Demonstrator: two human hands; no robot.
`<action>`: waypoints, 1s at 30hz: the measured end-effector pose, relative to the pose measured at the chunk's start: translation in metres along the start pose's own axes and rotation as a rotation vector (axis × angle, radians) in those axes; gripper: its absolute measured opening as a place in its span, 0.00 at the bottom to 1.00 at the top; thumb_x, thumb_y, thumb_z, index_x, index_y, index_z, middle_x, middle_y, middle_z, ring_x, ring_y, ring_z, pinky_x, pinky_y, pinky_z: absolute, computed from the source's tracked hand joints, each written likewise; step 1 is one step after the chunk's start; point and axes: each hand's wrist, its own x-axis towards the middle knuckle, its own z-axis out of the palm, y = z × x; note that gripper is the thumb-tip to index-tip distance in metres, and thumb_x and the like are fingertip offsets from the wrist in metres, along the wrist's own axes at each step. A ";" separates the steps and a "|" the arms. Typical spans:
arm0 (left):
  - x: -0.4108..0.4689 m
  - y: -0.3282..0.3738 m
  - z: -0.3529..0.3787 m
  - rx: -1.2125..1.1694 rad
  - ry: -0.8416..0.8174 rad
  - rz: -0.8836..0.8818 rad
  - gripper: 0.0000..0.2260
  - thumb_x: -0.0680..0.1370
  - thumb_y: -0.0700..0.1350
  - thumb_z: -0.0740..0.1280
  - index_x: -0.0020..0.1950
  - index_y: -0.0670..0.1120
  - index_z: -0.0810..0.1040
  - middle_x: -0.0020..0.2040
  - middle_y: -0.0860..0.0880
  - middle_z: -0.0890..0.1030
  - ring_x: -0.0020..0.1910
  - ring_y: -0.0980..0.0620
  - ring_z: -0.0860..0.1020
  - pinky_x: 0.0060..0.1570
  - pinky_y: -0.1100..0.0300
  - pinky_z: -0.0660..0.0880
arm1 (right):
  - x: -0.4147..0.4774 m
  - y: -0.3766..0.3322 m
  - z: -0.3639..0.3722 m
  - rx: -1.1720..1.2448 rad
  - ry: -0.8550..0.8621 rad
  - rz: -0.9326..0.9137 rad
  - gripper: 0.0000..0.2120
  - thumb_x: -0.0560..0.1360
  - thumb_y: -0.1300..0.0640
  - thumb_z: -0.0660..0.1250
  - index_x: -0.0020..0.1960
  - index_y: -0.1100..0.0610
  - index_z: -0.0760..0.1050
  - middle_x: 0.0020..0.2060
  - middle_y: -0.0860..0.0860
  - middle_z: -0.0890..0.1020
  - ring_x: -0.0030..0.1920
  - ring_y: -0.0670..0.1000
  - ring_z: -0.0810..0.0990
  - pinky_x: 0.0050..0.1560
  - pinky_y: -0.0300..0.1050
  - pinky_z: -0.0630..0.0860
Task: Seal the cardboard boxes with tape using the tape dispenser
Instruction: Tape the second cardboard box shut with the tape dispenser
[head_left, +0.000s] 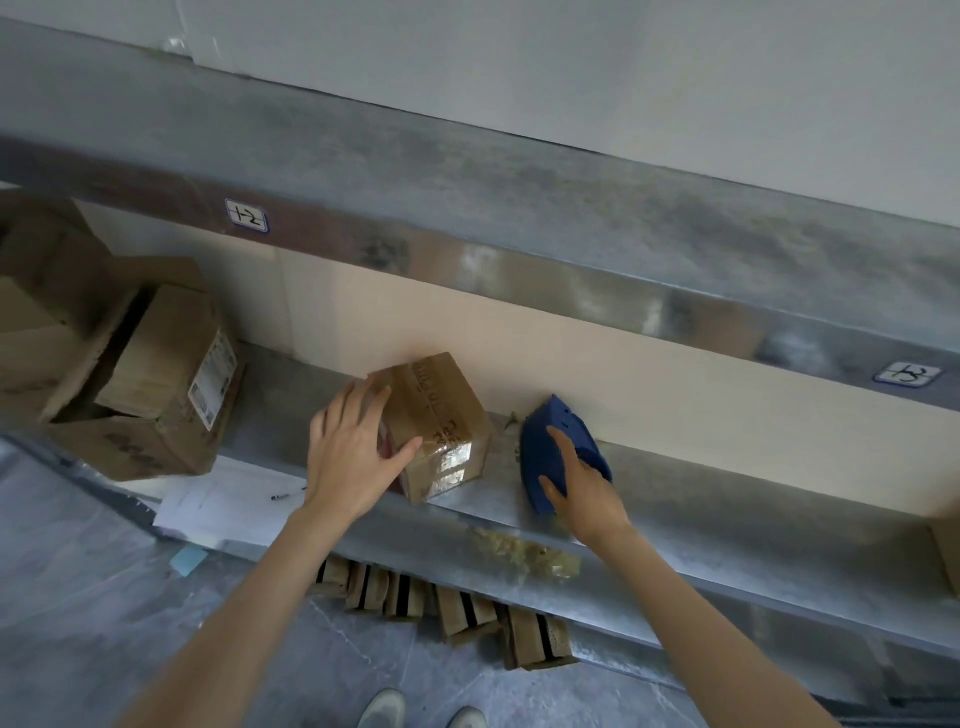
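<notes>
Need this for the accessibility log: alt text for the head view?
A person's left hand rests on a small brown taped cardboard box on a grey metal shelf, while the right hand grips a blue plastic tape dispenser beside it. A larger open cardboard box sits at left.

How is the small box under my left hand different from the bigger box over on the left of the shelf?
The small box is closed, with shiny tape over its seam; the big box has loose flaps and gapes open. The small box stands alone under the left hand; the big box leans tilted among other cardboard. The big box carries a white printed label; the small box shows dark writing instead. Both are brown cardboard on the same metal shelf.
</notes>
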 end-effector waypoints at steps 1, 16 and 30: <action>-0.002 0.001 0.000 -0.002 0.009 -0.009 0.38 0.73 0.71 0.52 0.74 0.47 0.69 0.75 0.45 0.68 0.75 0.43 0.64 0.69 0.45 0.62 | 0.001 0.001 0.000 0.085 -0.028 -0.006 0.34 0.83 0.54 0.59 0.80 0.48 0.41 0.31 0.51 0.74 0.27 0.49 0.70 0.24 0.41 0.65; -0.020 -0.003 -0.007 -0.040 0.044 -0.069 0.35 0.74 0.69 0.58 0.74 0.50 0.69 0.76 0.47 0.67 0.77 0.46 0.59 0.73 0.43 0.56 | 0.028 0.017 -0.017 0.450 -0.205 -0.080 0.38 0.83 0.57 0.62 0.79 0.41 0.39 0.79 0.52 0.55 0.67 0.74 0.68 0.61 0.70 0.72; -0.039 -0.017 -0.017 -0.088 -0.021 0.001 0.35 0.74 0.69 0.55 0.74 0.50 0.70 0.78 0.49 0.64 0.79 0.48 0.55 0.75 0.47 0.52 | 0.027 -0.008 -0.021 0.773 -0.110 0.156 0.43 0.76 0.76 0.61 0.81 0.47 0.48 0.78 0.52 0.57 0.65 0.67 0.71 0.59 0.64 0.72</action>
